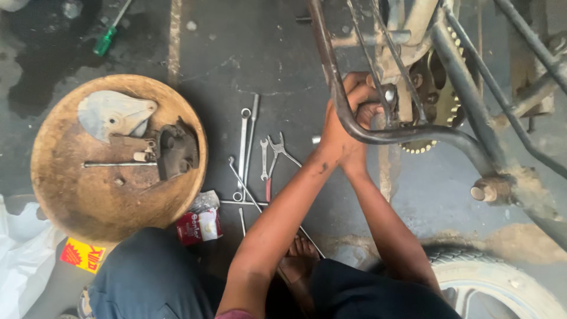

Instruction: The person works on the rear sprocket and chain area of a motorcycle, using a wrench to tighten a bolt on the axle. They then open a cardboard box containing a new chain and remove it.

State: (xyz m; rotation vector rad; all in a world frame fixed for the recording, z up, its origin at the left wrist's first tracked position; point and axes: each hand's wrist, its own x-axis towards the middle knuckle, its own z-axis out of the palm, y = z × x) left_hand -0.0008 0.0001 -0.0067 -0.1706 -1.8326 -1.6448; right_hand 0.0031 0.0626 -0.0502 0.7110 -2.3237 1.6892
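Note:
Both my hands reach forward to the rear of a motorcycle frame (413,134). My left hand (342,112) lies on top, its fingers closed over the curved dark frame tube near the axle nut (390,94). My right hand (361,121) sits under it, mostly hidden, pressed against the same spot. Whether either hand holds a tool is hidden. A toothed sprocket (440,82) sits just right of the hands.
Several spanners and pliers (260,159) lie on the oily floor. A round rusty tray (88,195) at left holds a metal cover, a dark part and a long bolt. A green screwdriver (106,40) lies far left; a tyre (490,277) is at lower right.

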